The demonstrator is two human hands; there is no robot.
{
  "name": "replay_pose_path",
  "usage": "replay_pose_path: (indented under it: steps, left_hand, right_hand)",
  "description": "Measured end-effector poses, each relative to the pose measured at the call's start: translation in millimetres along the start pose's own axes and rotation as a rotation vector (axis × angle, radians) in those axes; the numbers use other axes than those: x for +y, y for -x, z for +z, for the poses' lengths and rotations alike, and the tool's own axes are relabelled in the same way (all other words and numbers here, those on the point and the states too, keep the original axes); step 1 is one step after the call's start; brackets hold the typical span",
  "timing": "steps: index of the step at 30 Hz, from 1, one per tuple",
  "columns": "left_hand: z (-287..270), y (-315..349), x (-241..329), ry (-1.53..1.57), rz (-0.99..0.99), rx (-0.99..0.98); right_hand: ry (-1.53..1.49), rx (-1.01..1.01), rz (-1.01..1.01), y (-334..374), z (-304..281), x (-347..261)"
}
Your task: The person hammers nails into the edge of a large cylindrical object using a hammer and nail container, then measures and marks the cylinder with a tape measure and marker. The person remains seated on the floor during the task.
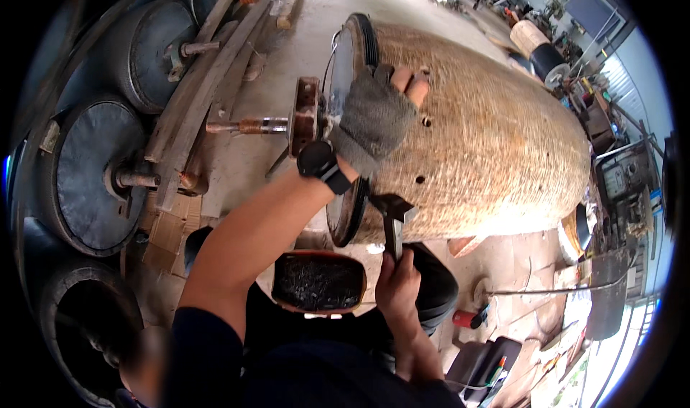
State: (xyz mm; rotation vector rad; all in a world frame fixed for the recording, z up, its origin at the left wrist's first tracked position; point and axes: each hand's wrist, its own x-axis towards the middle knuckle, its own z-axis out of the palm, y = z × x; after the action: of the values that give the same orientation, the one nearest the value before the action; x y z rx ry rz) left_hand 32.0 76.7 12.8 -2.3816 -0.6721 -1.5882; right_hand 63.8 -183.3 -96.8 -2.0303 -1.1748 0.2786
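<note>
Floor (316,7): pale, kinda grubby
Planks (215,84): bunch of long ones along the left edge
Cardboard (167,239): flat, by the planks' near ends
Can (466,319): red one, near right corner, dark box (471,370) close by

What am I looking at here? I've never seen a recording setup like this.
There's no robot: one wide fisheye camera on a person's head looks down, so straight edges bend. The gloved left hand, some fingertips bare, lies over the left end of a big, rough brown drum; whether it pinches anything is hidden. The bare right hand grips a hammer-like tool. Below sits a container of small dark pieces. Grey metal drums stand at left.
</note>
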Motion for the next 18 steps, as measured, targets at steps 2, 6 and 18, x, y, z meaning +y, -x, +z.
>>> replay_pose_path:
  steps: [2,6,18]
  left_hand:
    - [-2.5,-7.1,-1.3,-0.021,0.047,0.061]
    - [-2.7,-9.9,0.4,-0.028,0.006,-0.063]
    - [2.3,-12.9,-6.0,-0.029,0.017,-0.075]
  right_hand:
    - [-0.144,0.077,-0.117,7.5,-7.7,-1.1]
    - [-0.192,0.333,-0.372,7.4,-8.3,3.0]
    - [0.059,0.119,-0.158,-7.5,0.9,-8.7]
